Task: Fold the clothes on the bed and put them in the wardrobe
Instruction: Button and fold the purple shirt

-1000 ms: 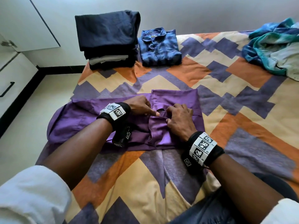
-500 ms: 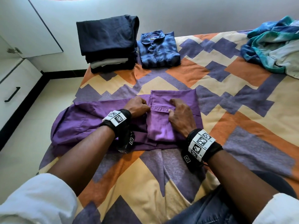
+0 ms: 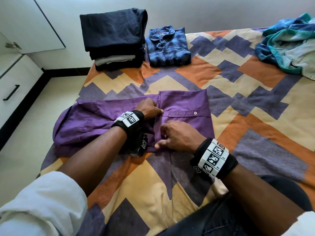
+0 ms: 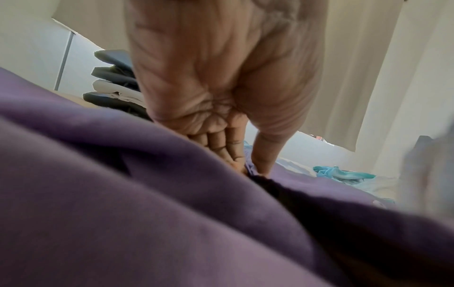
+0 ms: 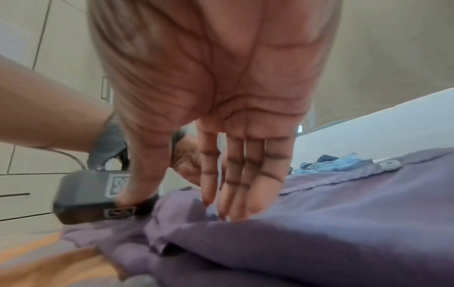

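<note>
The purple shirt (image 3: 184, 106) is lying half-folded under both hands. The left hand (image 3: 150, 108) is pinching its fabric; the right hand (image 3: 179, 135) is pressing it with straight fingers. Beyond the hands, a dark stack (image 3: 114, 38) and blue shirt (image 3: 167, 46) are sitting folded; a crumpled pile (image 3: 289, 43) far right is waiting.

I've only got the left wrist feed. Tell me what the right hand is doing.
Observer: The right hand is open, fingers straight, fingertips pressing down on the purple shirt.
Operator: Report what sits beside the dark stack; my hand blocks it.
Observer: A folded blue shirt, collar up, lies just to the stack's right at the far end of the bed.
</note>
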Motion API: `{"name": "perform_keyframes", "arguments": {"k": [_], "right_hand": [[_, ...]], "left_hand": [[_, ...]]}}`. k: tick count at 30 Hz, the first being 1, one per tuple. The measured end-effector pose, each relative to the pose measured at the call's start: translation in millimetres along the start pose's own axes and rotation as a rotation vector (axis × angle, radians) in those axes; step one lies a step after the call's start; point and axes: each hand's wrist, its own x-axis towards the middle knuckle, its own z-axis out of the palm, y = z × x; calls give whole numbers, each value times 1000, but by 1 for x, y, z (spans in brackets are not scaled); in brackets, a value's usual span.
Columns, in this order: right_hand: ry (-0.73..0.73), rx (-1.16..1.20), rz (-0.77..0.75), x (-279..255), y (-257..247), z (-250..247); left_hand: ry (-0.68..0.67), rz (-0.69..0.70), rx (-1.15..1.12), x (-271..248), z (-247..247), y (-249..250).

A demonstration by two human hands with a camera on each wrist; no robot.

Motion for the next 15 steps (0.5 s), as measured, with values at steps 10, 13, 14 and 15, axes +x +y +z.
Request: {"name": "perform_keyframes", "arguments": {"k": [10, 13, 14, 15], "right_hand": [[-169, -21, -208, -5, -13, 17], [-230, 156, -225, -9, -18, 11], [-178, 210, -193, -7, -16, 6], [-106, 264, -150, -5, -12, 1]], "left_hand": [[-8, 19, -185, 4, -1, -15], [-54, 1, -247, 2, -1, -13], [-67, -10, -276, 2, -2, -12], [-65, -23, -289, 1, -4, -10]]}}
